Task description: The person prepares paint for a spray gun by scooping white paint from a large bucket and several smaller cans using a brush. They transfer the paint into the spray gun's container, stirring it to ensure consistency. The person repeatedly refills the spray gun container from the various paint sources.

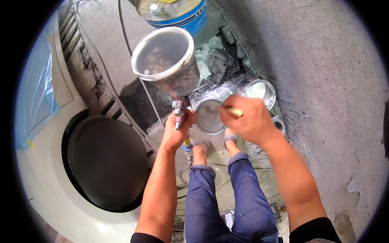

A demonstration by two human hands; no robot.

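Note:
My left hand (pixel 175 131) is closed around the handle of a spray gun (pixel 178 108) with a reddish body and metal knobs. A hose with a blue and yellow fitting (pixel 187 146) hangs under it. My right hand (pixel 252 120), smeared by motion, grips a brush-like tool by its pale yellow handle (pixel 235 112). The tool's far end is hard to make out over a round metal tin (pixel 211 128) of grey liquid, just beyond my feet. Beyond the gun stands a cloudy plastic bucket (pixel 190 79) with a white rim; its brownish contents look blurred.
A blue drum (pixel 197 20) stands at the back. Right of the tin are a can with pale residue (pixel 270 97) and other small cans (pixel 278 124). A pale car body (pixel 44 178) with a wheel (pixel 109 162) is on my left. Hoses (pixel 125 40) cross the floor.

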